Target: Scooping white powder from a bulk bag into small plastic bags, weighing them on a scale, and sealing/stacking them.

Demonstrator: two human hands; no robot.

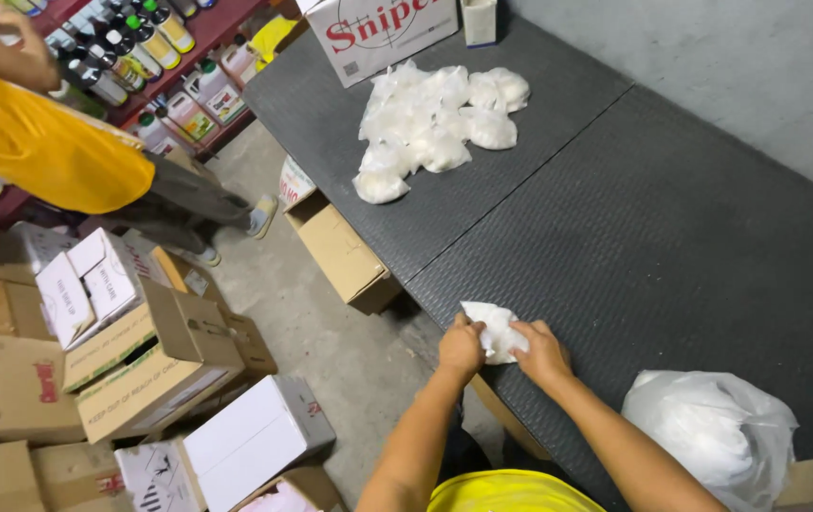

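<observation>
A small white pouch (494,330) is held at lower centre of the frame, at the near edge of the dark textured table (672,237). The left hand (461,348) is closed on the pouch's left side, and the right hand (541,353) is closed on its right side, so that the pouch is pinched between both. Whether it rests on the table or is lifted just clear cannot be told.

A heap of similar white pouches (435,118) is seen well apart, in the upper centre of the frame, near a white carton (383,33) with red print. A large clear bag (710,436) of white material sits at lower right, near the right forearm. Brown and white boxes (131,360) are stacked on the floor at lower left, and one open brown box (342,254) stands just beside the table edge. A person in a yellow top (46,142) is seen at upper left, beside shelves of bottles (136,43).

The step in hand is judged to be the closing or shaping of the pouch. It would be done well if the top were gathered evenly by both hands, the contents kept low in the pouch, and the pouch kept over the table rather than past its edge, so that nothing is spilt onto the floor.
</observation>
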